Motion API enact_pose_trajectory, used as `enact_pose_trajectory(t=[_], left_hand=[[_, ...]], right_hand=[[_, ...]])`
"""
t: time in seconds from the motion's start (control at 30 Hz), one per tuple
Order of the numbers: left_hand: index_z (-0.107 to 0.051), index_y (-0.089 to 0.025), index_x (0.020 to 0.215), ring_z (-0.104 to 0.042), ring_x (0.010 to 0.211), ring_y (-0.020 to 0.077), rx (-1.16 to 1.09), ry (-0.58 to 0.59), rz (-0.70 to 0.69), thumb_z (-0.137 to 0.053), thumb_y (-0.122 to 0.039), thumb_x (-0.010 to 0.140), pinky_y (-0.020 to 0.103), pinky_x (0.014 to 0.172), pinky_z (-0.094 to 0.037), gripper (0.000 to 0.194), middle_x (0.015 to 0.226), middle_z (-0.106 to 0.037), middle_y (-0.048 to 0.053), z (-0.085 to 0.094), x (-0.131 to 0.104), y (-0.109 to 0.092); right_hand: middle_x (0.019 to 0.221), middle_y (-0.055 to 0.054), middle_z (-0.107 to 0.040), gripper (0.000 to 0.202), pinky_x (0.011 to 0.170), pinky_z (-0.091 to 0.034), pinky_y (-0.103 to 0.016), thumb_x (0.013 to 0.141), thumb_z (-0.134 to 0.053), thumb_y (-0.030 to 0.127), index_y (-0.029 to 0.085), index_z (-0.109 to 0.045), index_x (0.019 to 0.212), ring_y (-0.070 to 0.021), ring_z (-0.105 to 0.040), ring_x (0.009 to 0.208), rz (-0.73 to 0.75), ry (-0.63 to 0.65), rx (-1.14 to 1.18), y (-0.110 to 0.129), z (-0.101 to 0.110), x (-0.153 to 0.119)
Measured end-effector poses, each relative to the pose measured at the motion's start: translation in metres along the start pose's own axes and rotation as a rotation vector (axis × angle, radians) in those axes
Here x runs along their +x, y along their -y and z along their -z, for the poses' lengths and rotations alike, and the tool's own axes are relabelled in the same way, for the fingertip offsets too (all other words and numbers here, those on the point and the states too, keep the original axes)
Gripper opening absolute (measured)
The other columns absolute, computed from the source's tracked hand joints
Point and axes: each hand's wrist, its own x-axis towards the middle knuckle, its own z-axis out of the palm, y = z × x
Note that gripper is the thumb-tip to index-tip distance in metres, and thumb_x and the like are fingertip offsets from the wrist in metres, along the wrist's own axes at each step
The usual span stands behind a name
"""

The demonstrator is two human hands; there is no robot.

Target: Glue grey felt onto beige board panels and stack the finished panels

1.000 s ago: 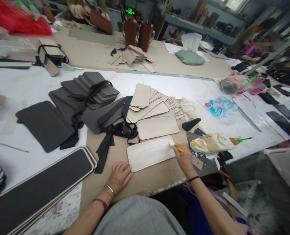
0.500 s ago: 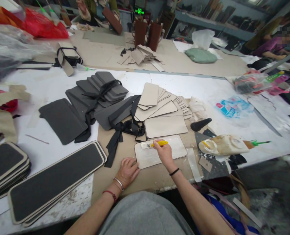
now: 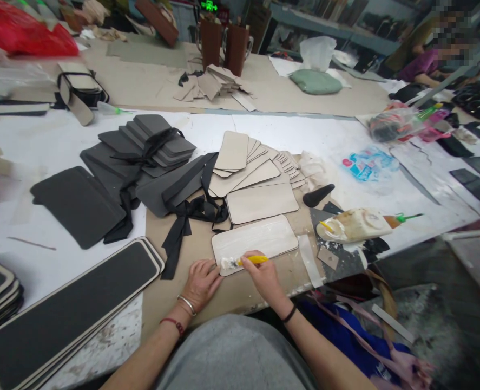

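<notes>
In my right hand [image 3: 264, 276] is a brush with a yellow handle [image 3: 256, 259], pinched between thumb and fingers. Its white-coated bristles [image 3: 228, 264] rest on the near left corner of a beige rounded panel [image 3: 260, 236], whose surface looks streaked and wet. My left hand [image 3: 202, 283] lies flat, fingers stretched out, with its fingertips at the panel's left corner. Just beyond lies another beige panel [image 3: 263, 204], below a fanned stack of beige panels [image 3: 232, 151].
Dark grey panels [image 3: 81, 206] and black straps [image 3: 175, 246] lie left of the beige stack. Long black panels with beige borders [image 3: 73, 309] sit near left. On the right are a glue-smeared container [image 3: 353, 226] and a black pointed piece [image 3: 318, 195]. A person [image 3: 422, 67] is at far right.
My right hand has brought the brush from the panel's upper left area down to its near left corner. My left hand stays beside the panel. The whole view has shifted slightly.
</notes>
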Motion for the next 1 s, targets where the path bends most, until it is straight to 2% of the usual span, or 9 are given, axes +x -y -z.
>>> enact_pose_trajectory(t=[0.07,0.23,0.33,0.43,0.53,0.63,0.77,0.87,1.0], left_hand=[[-0.062,-0.020,0.095,-0.052,0.094,0.0209,-0.008,-0.011,0.005,-0.053,-0.026,0.082,0.039,0.086,-0.040,0.018,0.096,-0.062,0.008,-0.001,0.000,0.001],[-0.063,-0.021,0.094,-0.052,0.095,0.0211,-0.030,-0.019,0.010,-0.052,-0.027,0.082,0.040,0.085,-0.040,0.016,0.096,-0.062,0.008,-0.003,-0.001,0.002],[-0.062,-0.020,0.092,-0.052,0.095,0.0210,-0.006,-0.027,0.000,-0.052,-0.026,0.082,0.039,0.086,-0.039,0.016,0.095,-0.062,0.008,-0.002,0.000,0.001],[-0.062,-0.020,0.092,-0.052,0.095,0.0207,0.000,-0.028,0.008,-0.053,-0.026,0.082,0.039,0.087,-0.039,0.015,0.096,-0.062,0.008,0.000,0.000,-0.001],[-0.062,-0.020,0.092,-0.052,0.094,0.0202,-0.025,-0.006,0.029,-0.054,-0.026,0.081,0.039,0.086,-0.040,0.015,0.096,-0.062,0.007,0.002,0.002,-0.002],[-0.062,-0.021,0.092,-0.052,0.093,0.0202,-0.052,0.020,0.058,-0.054,-0.028,0.081,0.040,0.086,-0.040,0.016,0.096,-0.062,0.007,0.003,0.002,-0.003],[-0.061,-0.021,0.096,-0.050,0.095,0.0199,-0.102,0.032,0.085,-0.053,-0.029,0.082,0.039,0.086,-0.039,0.018,0.098,-0.060,0.007,0.002,0.002,-0.003],[-0.060,-0.021,0.096,-0.050,0.095,0.0199,-0.120,0.033,0.093,-0.052,-0.028,0.082,0.040,0.088,-0.038,0.017,0.098,-0.060,0.006,0.002,0.002,-0.003],[-0.059,-0.021,0.093,-0.049,0.094,0.0204,-0.148,0.051,0.132,-0.056,-0.027,0.079,0.041,0.088,-0.039,0.015,0.097,-0.059,0.007,0.004,0.001,-0.004]], right_hand=[[0.074,-0.006,-0.065,0.027,0.068,-0.047,-0.032,0.074,-0.056,0.044,0.018,-0.062,0.073,-0.0192,-0.059,0.070,0.000,-0.074,-0.069,-0.012,0.014,0.001],[0.079,-0.009,-0.066,0.040,0.074,-0.045,-0.038,0.073,-0.052,0.055,0.017,-0.063,0.077,-0.0233,-0.060,0.075,-0.010,-0.437,-0.389,-0.038,0.110,0.024],[0.080,-0.010,-0.065,0.040,0.074,-0.045,-0.038,0.077,-0.048,0.054,0.017,-0.063,0.079,-0.0228,-0.059,0.075,0.103,-0.500,-0.560,-0.041,0.139,0.028],[0.079,-0.010,-0.064,0.037,0.076,-0.046,-0.039,0.082,-0.044,0.050,0.017,-0.062,0.078,-0.0227,-0.058,0.078,0.289,-0.389,-0.644,-0.036,0.127,0.022],[0.079,-0.008,-0.064,0.029,0.076,-0.047,-0.038,0.085,-0.045,0.043,0.019,-0.062,0.081,-0.0217,-0.058,0.079,0.357,-0.249,-0.596,-0.025,0.089,0.006],[0.079,-0.007,-0.064,0.022,0.074,-0.048,-0.036,0.084,-0.049,0.038,0.021,-0.062,0.082,-0.0198,-0.059,0.077,0.330,-0.153,-0.433,-0.007,0.041,-0.014],[0.077,-0.006,-0.065,0.023,0.069,-0.049,-0.032,0.082,-0.053,0.040,0.020,-0.062,0.078,-0.0186,-0.060,0.074,0.163,-0.085,-0.176,0.005,-0.010,-0.028],[0.077,-0.007,-0.065,0.029,0.070,-0.049,-0.034,0.079,-0.054,0.046,0.019,-0.062,0.077,-0.0202,-0.060,0.074,0.114,-0.097,-0.130,0.002,-0.013,-0.024],[0.079,-0.009,-0.064,0.041,0.074,-0.046,-0.039,0.074,-0.051,0.059,0.020,-0.060,0.078,-0.0238,-0.059,0.076,0.123,-0.231,-0.322,0.001,0.023,-0.009]])
